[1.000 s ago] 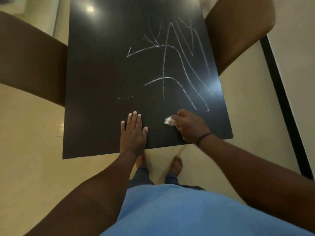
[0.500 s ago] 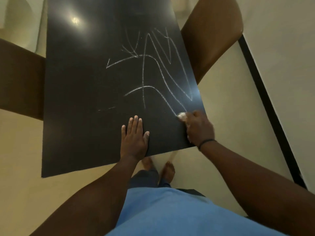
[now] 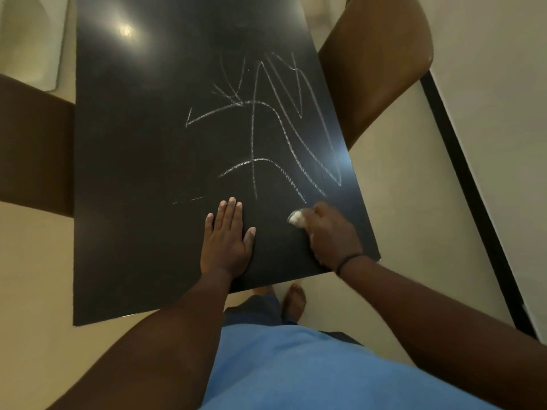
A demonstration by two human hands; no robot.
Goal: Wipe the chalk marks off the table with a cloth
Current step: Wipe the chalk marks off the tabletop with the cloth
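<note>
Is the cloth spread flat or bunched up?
Bunched: the cloth shows only as a small white wad gripped in the right hand.

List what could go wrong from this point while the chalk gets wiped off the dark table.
1. The cloth is a small wad, mostly hidden in the right hand, so it may smear the chalk marks rather than lift them.
2. The marks run close to the table's right edge, beside the brown chair; a wide stroke could likely knock knuckles on it.
3. The left hand rests flat near the short dashes and might hide them, so they get missed.
</note>
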